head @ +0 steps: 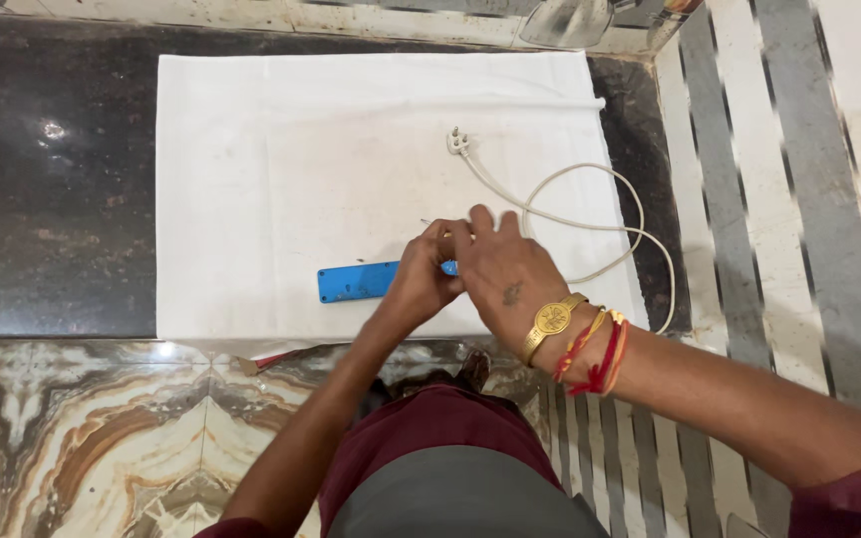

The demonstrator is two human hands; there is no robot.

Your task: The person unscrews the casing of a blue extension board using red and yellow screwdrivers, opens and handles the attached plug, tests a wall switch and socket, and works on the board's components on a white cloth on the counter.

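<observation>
A blue flat power strip (358, 281) lies on a white cloth (281, 149), near the cloth's front edge. Both my hands meet over its right end. My left hand (421, 281) curls around that end, fingers closed. My right hand (502, 274), with a gold watch and red threads at the wrist, covers the spot from the right; a thin tool seems pinched between the fingers, mostly hidden. A white cord (590, 224) runs from under my hands, loops to the right and ends in a white plug (459, 142).
The cloth lies on dark polished stone (52, 199). Marbled tile (82, 428) borders the front. A grey and white striped floor (779, 179) lies to the right. A metal object (570, 20) sits at the top edge.
</observation>
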